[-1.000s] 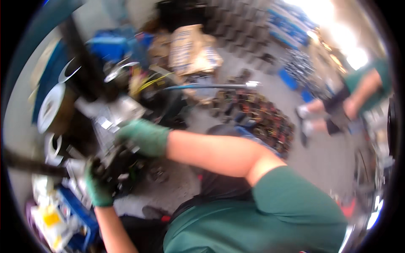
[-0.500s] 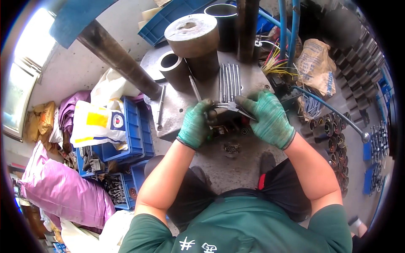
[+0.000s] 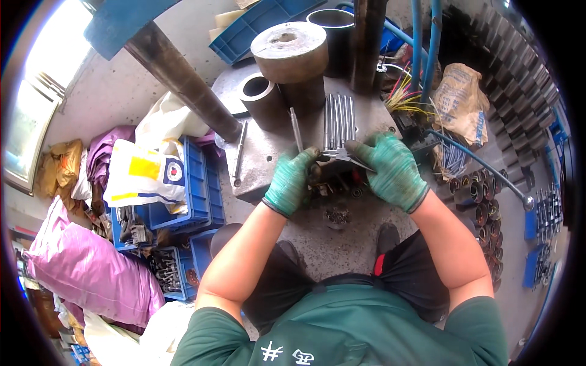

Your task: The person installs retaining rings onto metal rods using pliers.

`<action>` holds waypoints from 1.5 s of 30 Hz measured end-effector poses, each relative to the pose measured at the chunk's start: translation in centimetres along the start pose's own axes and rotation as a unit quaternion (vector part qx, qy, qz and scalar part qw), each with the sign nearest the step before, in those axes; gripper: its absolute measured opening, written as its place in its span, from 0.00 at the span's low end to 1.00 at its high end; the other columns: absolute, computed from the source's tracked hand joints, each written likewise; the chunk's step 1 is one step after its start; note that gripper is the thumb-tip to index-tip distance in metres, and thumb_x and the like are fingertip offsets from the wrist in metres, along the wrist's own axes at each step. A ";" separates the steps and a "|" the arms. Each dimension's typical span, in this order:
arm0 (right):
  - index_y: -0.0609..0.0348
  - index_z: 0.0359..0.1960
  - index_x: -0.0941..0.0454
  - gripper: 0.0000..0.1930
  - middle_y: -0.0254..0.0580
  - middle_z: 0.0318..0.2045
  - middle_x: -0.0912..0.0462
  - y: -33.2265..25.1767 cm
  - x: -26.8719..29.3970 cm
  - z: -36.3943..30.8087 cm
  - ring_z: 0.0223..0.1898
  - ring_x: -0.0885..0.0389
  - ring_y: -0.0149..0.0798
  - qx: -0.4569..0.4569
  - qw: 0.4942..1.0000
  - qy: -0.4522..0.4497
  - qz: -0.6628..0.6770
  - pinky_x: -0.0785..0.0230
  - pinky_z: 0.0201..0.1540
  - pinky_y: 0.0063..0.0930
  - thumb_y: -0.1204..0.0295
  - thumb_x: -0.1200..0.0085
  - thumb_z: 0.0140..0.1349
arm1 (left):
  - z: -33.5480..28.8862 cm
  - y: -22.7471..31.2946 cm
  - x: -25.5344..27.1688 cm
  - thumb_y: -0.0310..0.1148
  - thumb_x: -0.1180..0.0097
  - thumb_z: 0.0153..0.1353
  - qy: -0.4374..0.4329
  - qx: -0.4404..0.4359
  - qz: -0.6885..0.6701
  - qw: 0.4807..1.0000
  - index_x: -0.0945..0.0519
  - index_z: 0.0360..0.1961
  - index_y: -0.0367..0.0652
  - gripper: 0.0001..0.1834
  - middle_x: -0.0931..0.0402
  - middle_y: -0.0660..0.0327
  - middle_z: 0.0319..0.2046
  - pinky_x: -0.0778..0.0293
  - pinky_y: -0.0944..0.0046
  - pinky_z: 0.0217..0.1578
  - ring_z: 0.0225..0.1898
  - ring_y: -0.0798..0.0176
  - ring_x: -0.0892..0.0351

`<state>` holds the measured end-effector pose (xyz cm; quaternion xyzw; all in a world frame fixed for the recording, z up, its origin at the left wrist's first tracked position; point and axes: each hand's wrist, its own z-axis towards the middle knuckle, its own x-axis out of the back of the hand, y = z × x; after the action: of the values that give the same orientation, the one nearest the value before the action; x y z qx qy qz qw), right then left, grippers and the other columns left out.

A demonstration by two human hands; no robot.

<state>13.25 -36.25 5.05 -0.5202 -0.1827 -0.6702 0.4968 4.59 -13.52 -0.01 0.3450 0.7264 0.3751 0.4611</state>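
Both hands wear green knit gloves with dark fingertips. My left hand (image 3: 290, 183) and my right hand (image 3: 395, 174) are closed on a silver tool with pointed jaws that looks like a caliper (image 3: 339, 155), stretched between them at the near edge of the metal table (image 3: 262, 174). Just beyond my left thumb stands out a slim metal rod (image 3: 296, 129); its lower end is hidden by the glove, so I cannot tell whether it is held. Several similar rods (image 3: 339, 119) lie side by side beyond the tool. Another rod (image 3: 240, 152) lies alone at the table's left.
Behind the rods stand a thick-topped metal cylinder (image 3: 290, 55) and a hollow tube (image 3: 259, 100). Steel columns (image 3: 183, 82) rise from the table. Blue crates (image 3: 198, 189) and a purple sack (image 3: 91, 262) are at left. At right are a paper sack (image 3: 459, 97) and a blue hose (image 3: 479, 161).
The whole view has shifted slightly, with the table and its contents now a little further right. Both hands keep their hold on the caliper-like tool, which tilts slightly differently.
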 end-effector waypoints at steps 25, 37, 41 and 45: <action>0.62 0.63 0.20 0.27 0.60 0.45 0.11 2.6 3.2 0.0 0.46 0.10 0.41 -0.146 0.931 -0.185 0.279 0.21 0.53 0.34 0.74 0.39 0.58 | -2.0 2.2 -0.2 0.25 0.44 0.70 -0.078 -0.186 0.326 0.924 0.18 0.61 0.35 0.19 0.14 0.55 0.49 0.24 0.63 0.58 0.53 0.64 0.18; 0.55 0.64 0.18 0.27 0.57 0.46 0.11 2.5 2.3 0.2 0.43 0.11 0.41 -0.108 0.927 -0.241 0.266 0.21 0.52 0.34 0.72 0.38 0.59 | -2.4 2.6 -0.4 0.35 0.46 0.75 -0.129 0.030 0.150 0.980 0.21 0.65 0.35 0.22 0.17 0.63 0.40 0.24 0.73 0.33 0.33 0.74 0.22; 0.55 0.64 0.19 0.27 0.56 0.45 0.11 2.8 1.9 0.0 0.42 0.11 0.40 -0.065 0.939 -0.204 0.268 0.21 0.52 0.34 0.73 0.38 0.59 | -2.2 2.5 -0.1 0.37 0.46 0.75 -0.148 0.058 0.111 0.981 0.22 0.64 0.35 0.23 0.18 0.64 0.38 0.26 0.74 0.30 0.30 0.75 0.23; 0.55 0.64 0.19 0.28 0.56 0.46 0.11 2.9 2.2 0.2 0.44 0.11 0.41 -0.071 0.935 -0.226 0.264 0.21 0.52 0.34 0.74 0.38 0.59 | -1.9 1.9 0.3 0.37 0.46 0.75 -0.144 0.065 0.112 0.981 0.21 0.64 0.35 0.22 0.18 0.65 0.35 0.27 0.75 0.28 0.27 0.76 0.25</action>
<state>15.88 -38.42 6.31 -0.7212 -0.0986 -0.3912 0.5632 3.05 -12.79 2.06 0.5033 0.6324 0.3227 0.4925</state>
